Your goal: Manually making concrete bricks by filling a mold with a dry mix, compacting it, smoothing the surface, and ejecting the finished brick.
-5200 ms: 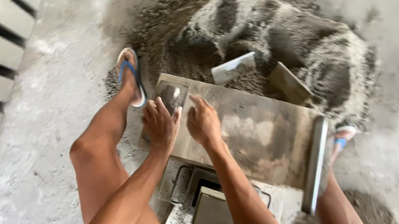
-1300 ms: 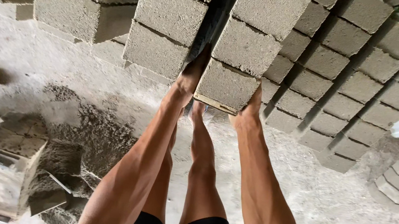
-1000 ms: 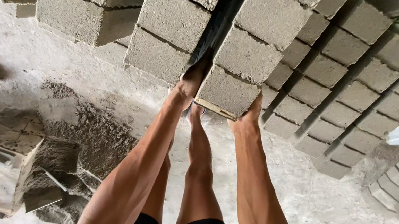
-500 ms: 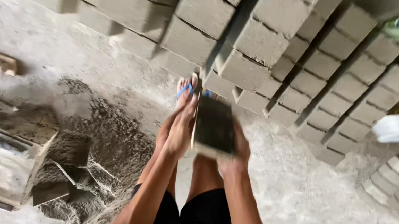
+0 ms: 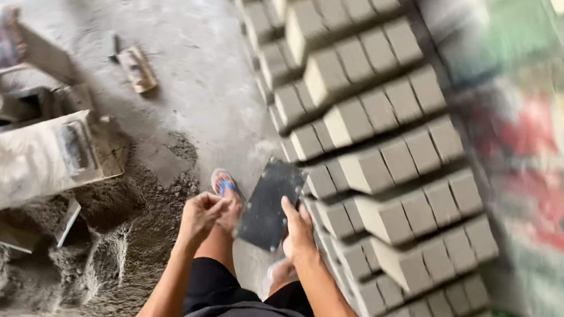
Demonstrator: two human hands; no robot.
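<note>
1. Dark flat board: a thin rectangular plate, dark grey to black with pale dusty smears, its corners slightly worn. It is held upright and a little tilted, above the person's legs and just beside the near edge of the rows of blocks.
2. Right hand: grips the board along its lower right edge, fingers clamped on it, thumb toward the person.
3. Left hand: just left of the board's lower edge, fingers curled together loosely. Whether it touches the board cannot be told.
4. Blue sandal: on the person's foot, on the floor just left of the board.
5. Rows of grey concrete blocks: laid out on the floor in long diagonal lines, filling the middle and right; the far right is blurred.
6. Block mould: a pale, cement-crusted box near the left edge of the floor, resting at the pile of grey mortar mix.
</note>
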